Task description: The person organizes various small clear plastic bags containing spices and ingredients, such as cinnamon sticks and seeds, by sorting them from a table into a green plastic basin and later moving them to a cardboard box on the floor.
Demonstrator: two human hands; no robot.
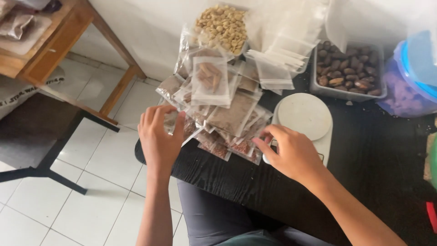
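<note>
**Both hands at the packet pile, table's near edge**

Our left hand (158, 139) sat at the left flank of the pile of small clear packets (218, 109), fingers curled round an outer packet, thumb pressing its right side. Our right hand (291, 152) was half closed, fingertips pinching the pile's lower right corner, just beside the white scale (306, 117).

Packets were flat, clear plastic, filled with brown powder, reddish seeds and tan sticks, stacked in a loose fan. The pile overhung the black table (364, 164) at its left corner, above white floor tile.

Bare tabletop lay open right of the scale. Further back: a bag of pale nuts (222, 27), empty clear bags (277, 64), a grey tray of dark brown fruit (348, 70).
</note>
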